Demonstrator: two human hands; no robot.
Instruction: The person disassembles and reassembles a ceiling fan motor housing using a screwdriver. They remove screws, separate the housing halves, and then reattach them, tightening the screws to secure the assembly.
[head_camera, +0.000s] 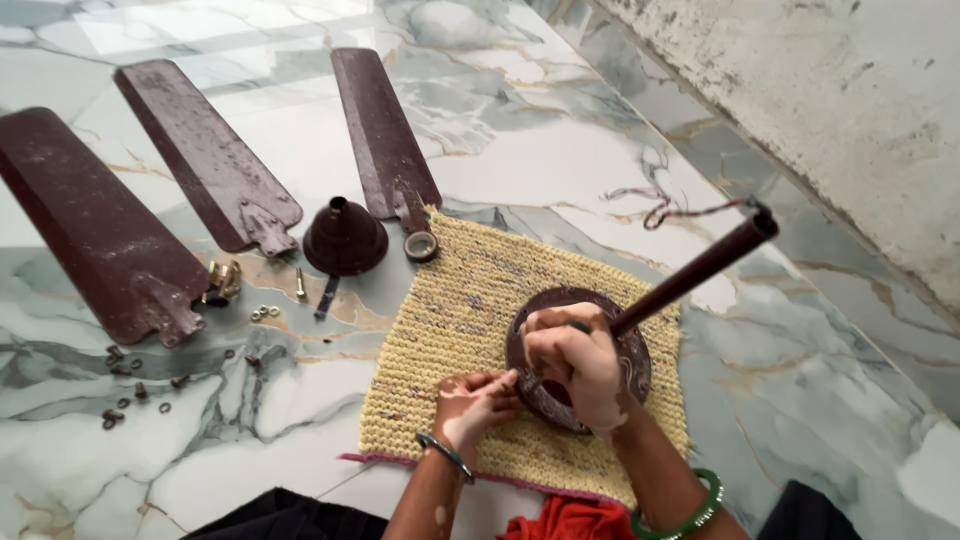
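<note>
Two hands work at the fan motor (630, 350) on the yellow mat (450, 310): the right hand (578, 362) is closed around the down rod (700, 268) at the motor's hub, the rod slanting up and right; the left hand (475, 402), fingers curled, touches the motor's left rim. Three blades (215, 150) lie well left of the mat.

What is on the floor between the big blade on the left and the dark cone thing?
In the head view, between the leftmost fan blade and the dark cone cover lies a second fan blade. Lower down sit brass bolts, small washers and a screw.
</note>
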